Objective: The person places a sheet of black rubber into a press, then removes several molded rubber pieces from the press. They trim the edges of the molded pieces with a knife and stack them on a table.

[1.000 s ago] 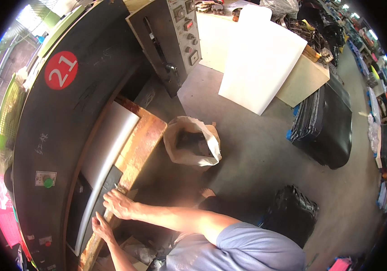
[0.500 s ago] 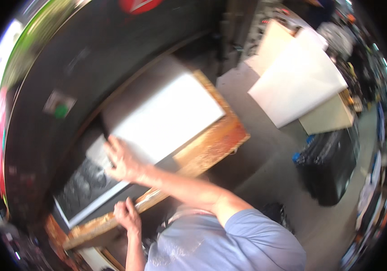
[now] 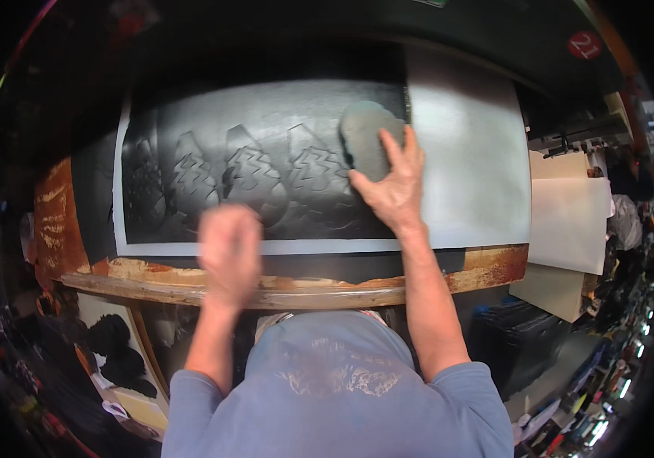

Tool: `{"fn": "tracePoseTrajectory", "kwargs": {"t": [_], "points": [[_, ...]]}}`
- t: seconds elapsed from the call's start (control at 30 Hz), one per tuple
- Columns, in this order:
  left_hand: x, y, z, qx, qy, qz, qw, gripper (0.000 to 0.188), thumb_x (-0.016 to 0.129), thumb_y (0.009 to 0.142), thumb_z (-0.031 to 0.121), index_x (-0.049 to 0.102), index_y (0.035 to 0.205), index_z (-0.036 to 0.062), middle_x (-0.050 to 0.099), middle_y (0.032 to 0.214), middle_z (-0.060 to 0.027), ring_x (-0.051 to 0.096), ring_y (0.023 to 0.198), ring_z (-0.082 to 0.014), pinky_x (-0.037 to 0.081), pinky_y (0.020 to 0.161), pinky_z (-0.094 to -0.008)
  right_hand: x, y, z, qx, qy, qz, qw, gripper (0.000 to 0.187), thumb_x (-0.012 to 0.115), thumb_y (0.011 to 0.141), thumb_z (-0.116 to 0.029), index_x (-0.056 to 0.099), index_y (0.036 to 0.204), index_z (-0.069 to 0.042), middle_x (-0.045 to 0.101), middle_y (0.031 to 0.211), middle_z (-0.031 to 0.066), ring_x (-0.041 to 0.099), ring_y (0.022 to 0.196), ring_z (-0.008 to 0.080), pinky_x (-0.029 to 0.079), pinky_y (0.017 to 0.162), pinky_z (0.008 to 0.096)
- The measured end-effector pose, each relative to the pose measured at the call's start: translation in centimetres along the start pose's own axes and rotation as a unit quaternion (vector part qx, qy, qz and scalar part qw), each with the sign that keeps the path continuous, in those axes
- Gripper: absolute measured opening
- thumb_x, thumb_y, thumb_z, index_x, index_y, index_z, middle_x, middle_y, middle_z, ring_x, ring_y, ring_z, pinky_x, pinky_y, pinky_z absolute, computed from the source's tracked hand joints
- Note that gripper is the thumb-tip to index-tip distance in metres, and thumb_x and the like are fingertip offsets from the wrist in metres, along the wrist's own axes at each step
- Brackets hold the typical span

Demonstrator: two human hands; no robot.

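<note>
A shiny black sheet (image 3: 212, 114) lies over a larger white sheet (image 3: 468, 168) on the bench. Several sole-shaped outlines with zigzag edges stand out in relief along the black sheet. At its right end is a grey sole-shaped piece (image 3: 365, 137). My right hand (image 3: 395, 179) spans the lower part of this piece, thumb at its left edge and fingers at its right. My left hand (image 3: 230, 248), bent and smeared by motion, is above the black sheet's front edge. Whether that hand holds anything cannot be made out.
A worn wooden edge (image 3: 311, 294) runs along the bench front, close to my body. Pale boards (image 3: 571, 217) stand at the right, with a black plastic-wrapped bundle (image 3: 521, 332) below. Dark cut pieces (image 3: 121, 351) lie on a board at the lower left.
The view has turned and now faces the bench squarely. My right hand has gone from a pale piece on the black sheet to the grey sole-shaped piece. My left hand has left the bench edge.
</note>
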State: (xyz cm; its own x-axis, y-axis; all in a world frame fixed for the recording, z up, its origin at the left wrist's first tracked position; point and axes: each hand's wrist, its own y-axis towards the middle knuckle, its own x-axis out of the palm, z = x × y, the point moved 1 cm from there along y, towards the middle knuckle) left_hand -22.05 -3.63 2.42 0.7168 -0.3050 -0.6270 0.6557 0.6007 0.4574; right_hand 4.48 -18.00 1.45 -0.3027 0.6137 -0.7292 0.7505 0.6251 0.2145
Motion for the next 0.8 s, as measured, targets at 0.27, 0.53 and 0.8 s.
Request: {"fn": "tracePoseTrajectory", "kwargs": {"t": [0.27,0.53,0.8], "points": [[-9.8,2.7,-15.6,-0.194,0.305,0.055,0.931,0.052,0.07,0.099,0.023,0.06,0.139,-0.0079,0.062,0.139,-0.0272,0.055,0.13,-0.0442,0.042,0.114,-0.0469,-6.5,-3.7,3.8,0.117,0.348,0.086,0.926,0.088,0.088,0.082,-0.007,0.042,0.155,0.01,0.046,0.159,0.0225,0.046,0.146,0.0298,0.035,0.122,0.0408],[-14.6,6.8,-19.2,-0.372,0.005,0.007,0.928,0.051,0.072,0.097,0.031,0.069,0.128,-0.0087,0.076,0.115,-0.0195,0.072,0.106,-0.0231,0.053,0.095,-0.0339,-5.3,-3.4,0.3,0.068,-0.073,0.117,0.988,0.051,0.082,0.091,-0.022,0.066,0.136,-0.002,0.059,0.144,0.0196,0.058,0.132,0.0322,0.046,0.112,0.041],[-13.2,12.2,-21.7,-0.417,-0.282,-0.036,0.863,0.042,0.074,0.097,0.016,0.066,0.132,-0.0061,0.076,0.111,-0.0144,0.071,0.1,-0.0179,0.055,0.092,-0.0295,11.9,3.7,-14.9,-0.15,0.3,-0.136,0.932,0.039,0.079,0.093,-0.022,0.071,0.124,0.0,0.072,0.113,0.0142,0.069,0.1,0.0231,0.058,0.085,0.0364]]}}
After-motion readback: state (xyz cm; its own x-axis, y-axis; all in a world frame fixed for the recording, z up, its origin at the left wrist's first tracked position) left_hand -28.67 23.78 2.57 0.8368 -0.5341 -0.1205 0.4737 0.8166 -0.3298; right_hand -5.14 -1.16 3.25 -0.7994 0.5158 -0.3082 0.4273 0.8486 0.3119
